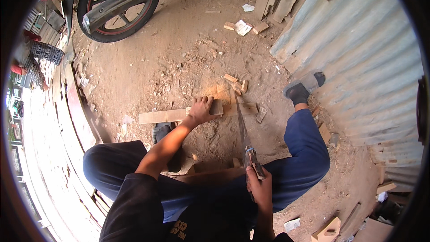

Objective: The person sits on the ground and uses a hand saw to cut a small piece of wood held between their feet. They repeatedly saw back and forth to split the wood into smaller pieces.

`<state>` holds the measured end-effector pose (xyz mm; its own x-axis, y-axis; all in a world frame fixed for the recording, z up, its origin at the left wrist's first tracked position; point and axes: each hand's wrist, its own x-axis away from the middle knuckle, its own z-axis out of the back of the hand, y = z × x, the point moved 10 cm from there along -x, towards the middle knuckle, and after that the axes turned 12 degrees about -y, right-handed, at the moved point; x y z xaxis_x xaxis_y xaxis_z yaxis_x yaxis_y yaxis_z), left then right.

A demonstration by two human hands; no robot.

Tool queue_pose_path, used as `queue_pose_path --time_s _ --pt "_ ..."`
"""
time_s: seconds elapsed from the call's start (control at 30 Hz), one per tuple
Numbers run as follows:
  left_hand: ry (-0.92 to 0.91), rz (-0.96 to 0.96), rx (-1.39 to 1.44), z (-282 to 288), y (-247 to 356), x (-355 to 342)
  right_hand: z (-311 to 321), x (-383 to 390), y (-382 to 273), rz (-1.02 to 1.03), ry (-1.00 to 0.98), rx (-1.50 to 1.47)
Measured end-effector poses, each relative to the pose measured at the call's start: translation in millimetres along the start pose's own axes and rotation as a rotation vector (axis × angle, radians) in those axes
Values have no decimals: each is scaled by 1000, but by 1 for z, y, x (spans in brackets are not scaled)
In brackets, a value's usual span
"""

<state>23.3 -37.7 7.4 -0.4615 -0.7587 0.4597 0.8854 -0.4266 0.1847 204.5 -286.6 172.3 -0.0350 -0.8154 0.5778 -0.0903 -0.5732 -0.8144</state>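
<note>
Left hand [202,110] spread flat, palm pressing down on long pale wooden plank [154,116] lying on dirt ground [179,54]; stiff, light, likely to skid unless pinned close to the cut. Just right of that hand, steel handsaw [244,130] blade across plank; right hand [259,186] fist closed round its handle.
</note>
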Motion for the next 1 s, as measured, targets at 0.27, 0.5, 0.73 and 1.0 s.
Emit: queue_pose_path --time_s 0.27,0.5,0.73,1.0 --pt "-24 -62 17 -12 10 -13 -8 -6 -4 151 13 114" --pt "-65 -12 74 -14 22 -11 -19 -15 5 196 -10 190" --pt "-145 63 366 40 -32 -2 -16 -23 22 128 19 160" --pt "1020 -1099 749 429 10 278 -6 -30 33 84 85 218"
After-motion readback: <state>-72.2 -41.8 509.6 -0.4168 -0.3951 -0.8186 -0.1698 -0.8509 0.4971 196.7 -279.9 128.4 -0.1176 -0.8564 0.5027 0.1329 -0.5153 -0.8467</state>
